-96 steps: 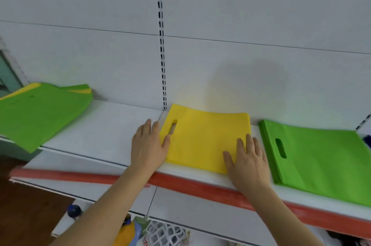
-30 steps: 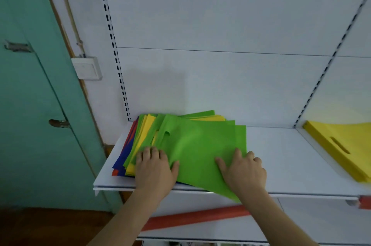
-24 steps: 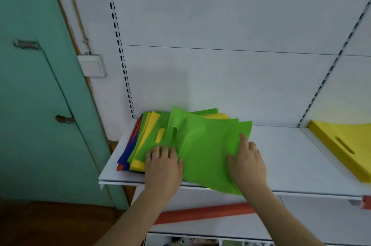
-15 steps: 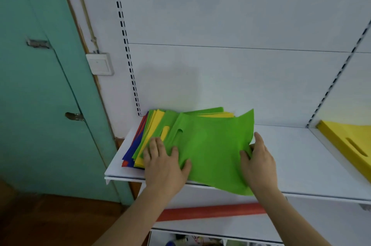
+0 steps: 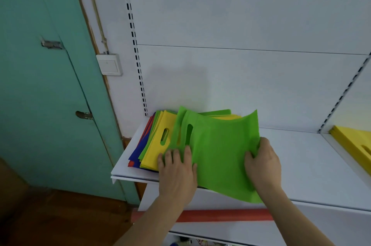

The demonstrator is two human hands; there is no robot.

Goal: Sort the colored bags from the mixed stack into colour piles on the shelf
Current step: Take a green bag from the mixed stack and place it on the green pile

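Green bag (image 5: 218, 153): top sheet of the mixed stack, right edge curled up off the layers below, left end with the handle slot lying down; near corner overhangs the shelf front.
Right hand (image 5: 263, 163): fingers curled round the bag's right edge, thumb on top, pinching the fabric.
Left hand (image 5: 177, 169): fingers straight and flat, pressing on the stack at the bag's near-left corner; holds nothing.
Stack (image 5: 154, 145): left end of the shelf (image 5: 313, 167), fanned out. Yellow bag (image 5: 158, 141) shows directly beside the green one; blue and red edges at the far left; more green and yellow edges at the back.
Yellow pile (image 5: 353, 143): right edge of view, on the next shelf bay, well apart from the stack. Only part in frame.
Green pile: not in view.
Other: light switch (image 5: 109, 64) on the wall left of the shelving; teal door (image 5: 46, 85) beyond it.
Step in hand (judgement): peeling the green bag off while the left hand keeps the rest from sliding.
Progress (judgement): early to middle. At least one colour pile started; several layers in four colours remain unsorted. No blue or red pile visible from here.
Risk (judgement): thin fabric may drag the yellow bag along if left-hand pressure eases.
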